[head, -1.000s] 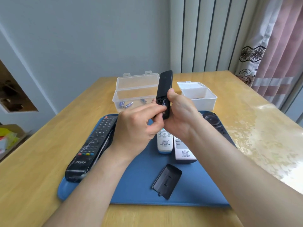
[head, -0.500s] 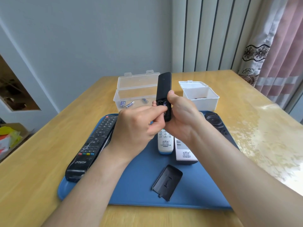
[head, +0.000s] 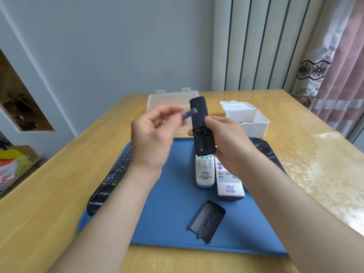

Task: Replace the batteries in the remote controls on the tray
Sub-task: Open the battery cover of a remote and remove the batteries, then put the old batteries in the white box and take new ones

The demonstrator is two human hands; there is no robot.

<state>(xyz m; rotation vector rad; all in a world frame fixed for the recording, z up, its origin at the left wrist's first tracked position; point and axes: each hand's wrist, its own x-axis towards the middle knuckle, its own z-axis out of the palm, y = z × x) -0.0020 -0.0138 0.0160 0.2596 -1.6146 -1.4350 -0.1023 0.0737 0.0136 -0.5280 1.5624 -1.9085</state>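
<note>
Left hand (head: 151, 138) pinches a purple battery (head: 189, 114), blurred, above the tray's (head: 177, 194) far edge. Right hand (head: 230, 142) grips the black remote (head: 201, 127) upright beside it, its 2-slot bay looking empty. The battery should be light, stiff and slick, best held by its sides. The cover (head: 207, 221) lies near the tray's front edge.

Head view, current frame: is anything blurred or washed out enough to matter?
Head view: the left hand and the battery it pinches are smeared by motion blur; the right hand and the black remote it grips are sharp. Head view, too: glare washes out the table at the right.
</note>
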